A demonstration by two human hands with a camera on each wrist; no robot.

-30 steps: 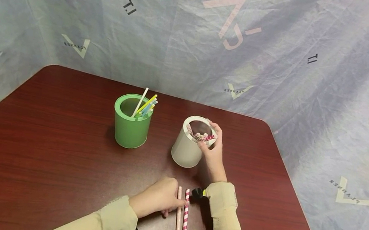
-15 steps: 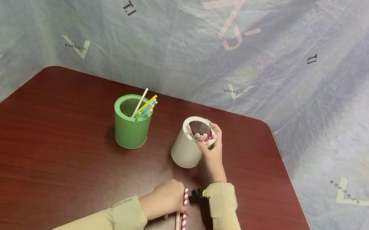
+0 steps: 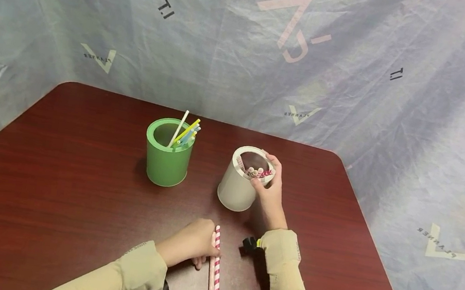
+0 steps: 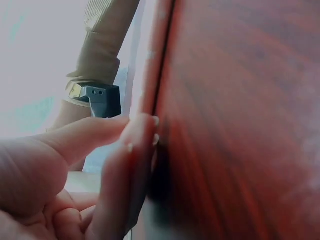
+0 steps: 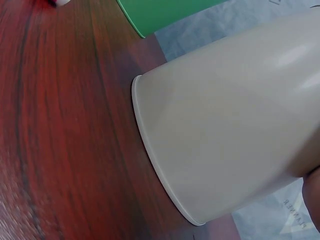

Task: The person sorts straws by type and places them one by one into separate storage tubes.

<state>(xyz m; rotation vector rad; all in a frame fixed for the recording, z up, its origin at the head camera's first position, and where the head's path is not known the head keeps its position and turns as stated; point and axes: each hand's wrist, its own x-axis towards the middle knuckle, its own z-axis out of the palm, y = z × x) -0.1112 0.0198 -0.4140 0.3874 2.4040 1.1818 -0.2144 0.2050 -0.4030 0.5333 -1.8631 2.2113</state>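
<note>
My left hand [image 3: 190,243] pinches two paper straws low over the near part of the table, a pale pink straw [image 3: 210,289] and a magenta-and-white striped straw [image 3: 216,285]. They lie side by side, running toward the frame's bottom edge. Thumb and index finger meet at the pink straw [image 4: 150,65] in the left wrist view. My right hand [image 3: 271,196] grips the rim of a white can [image 3: 234,189], thumb in front and fingers behind. Inside that can several pink and striped straws [image 3: 255,172] lean toward the right. The can [image 5: 225,125] fills much of the right wrist view.
Left of the white can stands a green can [image 3: 166,165] holding several white, yellow and blue straws [image 3: 187,133]. Both stand on a dark red wooden table [image 3: 56,180]. A grey printed cloth [image 3: 215,40] hangs behind and beside it.
My left hand first moved slightly right to the striped straw, then back left. Both straws have shifted left, and the gap between them has closed. The right hand and white can stay put.
</note>
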